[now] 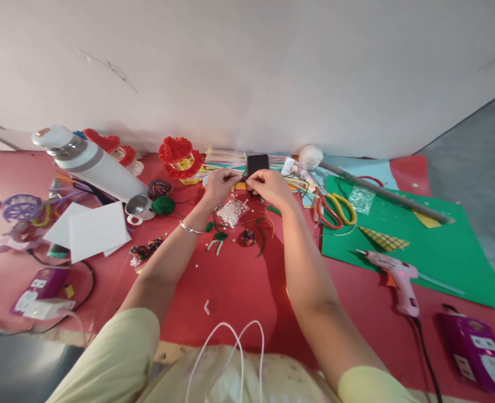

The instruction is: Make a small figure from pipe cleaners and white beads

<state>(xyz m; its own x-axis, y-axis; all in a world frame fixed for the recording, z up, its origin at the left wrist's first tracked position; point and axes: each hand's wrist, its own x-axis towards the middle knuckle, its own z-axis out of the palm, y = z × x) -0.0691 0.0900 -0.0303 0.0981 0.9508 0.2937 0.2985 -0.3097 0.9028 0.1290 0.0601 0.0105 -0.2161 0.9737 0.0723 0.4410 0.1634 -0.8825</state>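
Observation:
My left hand (220, 186) and my right hand (268, 184) are raised close together over the far middle of the red table, both with fingers pinched. A thin dark thread (244, 178) seems to run between the fingertips; its ends are too small to make out. Just below them lies a pile of white pearl beads (231, 211). Nearer me are a small multicoloured yarn ball (248, 238), dark green yarn bits (220, 236) and pale green pipe-cleaner pieces (214, 245). Directly behind my hands lies a black phone (258, 163).
Left: a white bottle (100, 168), a small metal-lined cup (140, 208), a green yarn ball (163, 205) and white cards (98, 230). Right: scissors (335, 210), a pink glue gun (398, 277) with a cord, a green sheet (440, 252) and a purple power strip (476, 352).

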